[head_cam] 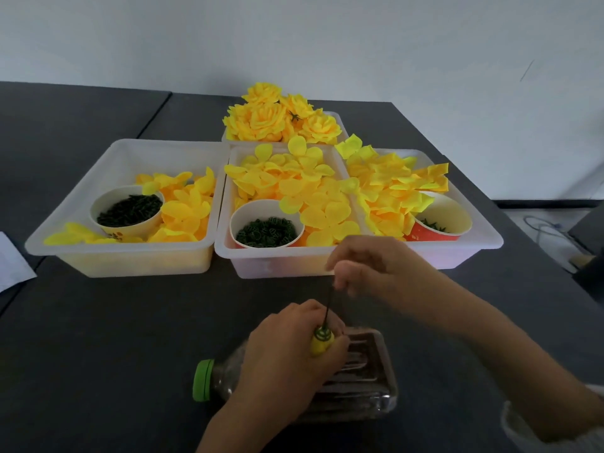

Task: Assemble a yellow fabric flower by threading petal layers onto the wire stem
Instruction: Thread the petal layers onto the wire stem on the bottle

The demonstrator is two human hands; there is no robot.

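Both hands on the thin dark wire stem (327, 304), near table edge, in front of the middle bin.

We see the left hand (287, 348) gripping a small yellow bud with a green ring (322, 341) at the stem's base; the right hand (366, 269) pinches the stem top, blurred. Under the left hand lies a clear plastic bottle with green cap (359, 380), dark contents, partly hidden. Left white plastic bin (121, 256): yellow fabric petals, paper cup of dark green bits (129, 209). Middle white bin (271, 268): loose yellow petal layers (294, 184), cup of green ring pieces (266, 231). Right white bin (474, 246): petals, red cup (441, 223), contents hard to read. Far bin holds finished yellow fabric flowers (277, 116). White paper (13, 266) is cut off at left.
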